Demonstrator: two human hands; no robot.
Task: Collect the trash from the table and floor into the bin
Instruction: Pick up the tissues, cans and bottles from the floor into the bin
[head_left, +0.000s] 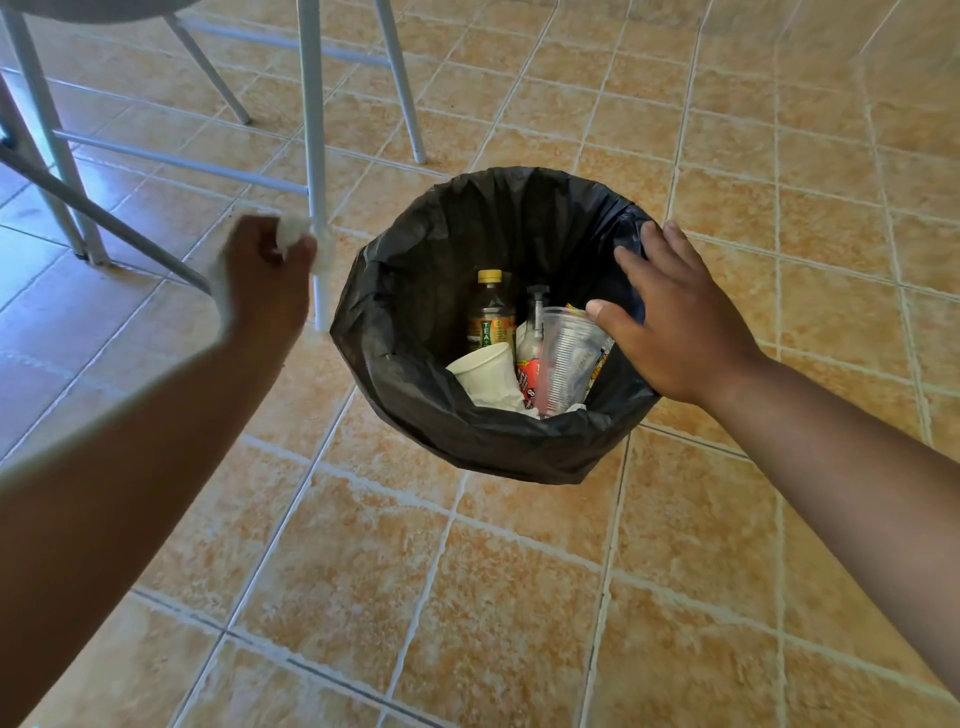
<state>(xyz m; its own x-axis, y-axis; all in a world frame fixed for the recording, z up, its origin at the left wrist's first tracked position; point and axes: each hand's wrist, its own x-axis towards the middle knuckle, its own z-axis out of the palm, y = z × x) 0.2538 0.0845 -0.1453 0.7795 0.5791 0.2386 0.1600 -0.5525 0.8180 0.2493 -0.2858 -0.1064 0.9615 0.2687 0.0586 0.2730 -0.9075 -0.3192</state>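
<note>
A round bin lined with a black bag (415, 249) stands on the tiled floor. Inside it lie a tea bottle (489, 312), a white paper cup (485, 371), a clear plastic cup (566, 358), a second bottle and colourful wrappers. My left hand (265, 275) hovers left of the bin, blurred, with its fingers closed on a crumpled white tissue (301, 241). My right hand (675, 322) rests over the bin's right rim, fingers spread, thumb touching the clear cup's lip.
White metal chair or table legs (317, 156) stand just left of the bin, with crossbars behind. A grey tabletop edge shows at the top left. Orange floor tiles (519, 597) stretch around the bin.
</note>
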